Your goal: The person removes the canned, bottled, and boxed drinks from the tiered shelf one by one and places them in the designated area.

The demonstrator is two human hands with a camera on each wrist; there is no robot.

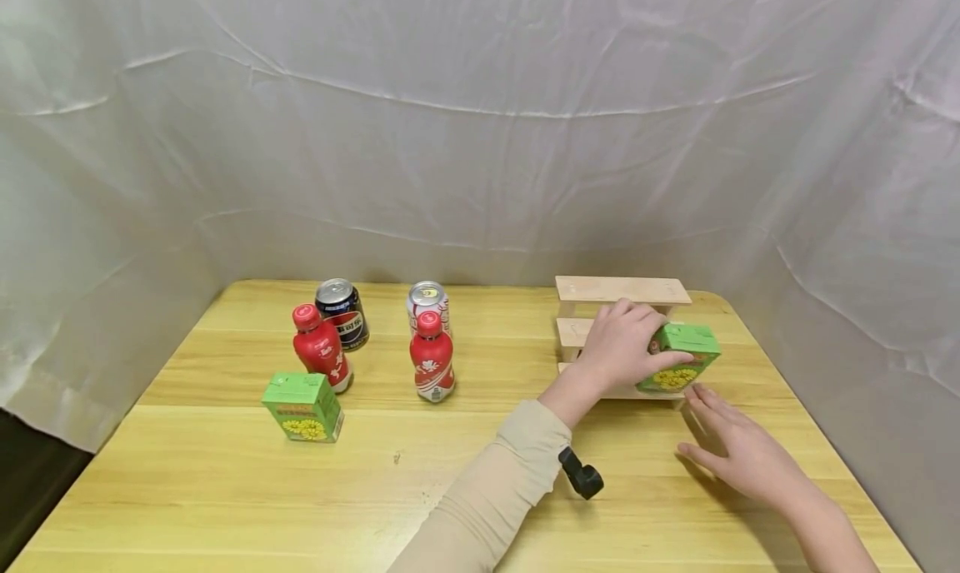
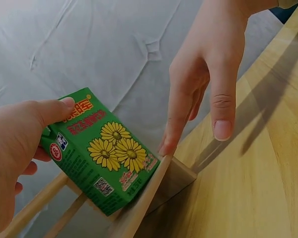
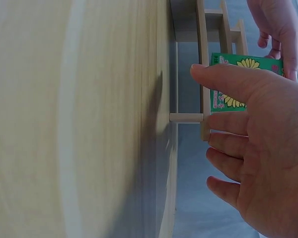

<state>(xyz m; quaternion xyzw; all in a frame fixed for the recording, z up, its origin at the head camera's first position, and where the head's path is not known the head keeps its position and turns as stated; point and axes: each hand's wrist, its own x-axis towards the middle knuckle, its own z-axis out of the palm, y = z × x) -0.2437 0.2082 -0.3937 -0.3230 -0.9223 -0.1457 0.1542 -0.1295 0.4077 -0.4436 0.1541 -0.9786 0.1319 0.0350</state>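
My left hand [image 1: 622, 348] grips a green drink carton [image 1: 686, 340] with yellow flowers on it, thumb along the printed front. The carton leans over the right end of the lowest step of a small wooden tiered rack [image 1: 622, 290]; its lower edge is right at the board in the left wrist view. My right hand [image 1: 742, 448] has its fingers extended, fingertips at the end of that lowest board [image 2: 144, 198]. In the right wrist view, the right thumb and palm partly cover the carton [image 3: 260, 62]. Part of the rack is hidden behind my left hand.
On the left side of the wooden table [image 1: 225, 506] stand another green carton [image 1: 303, 406], a red bottle [image 1: 322, 348] and a dark can [image 1: 343, 315]. Nearer the middle, a second red bottle [image 1: 432, 361] stands before a white can [image 1: 427, 298]. Grey-white cloth [image 1: 480, 173] hangs behind.
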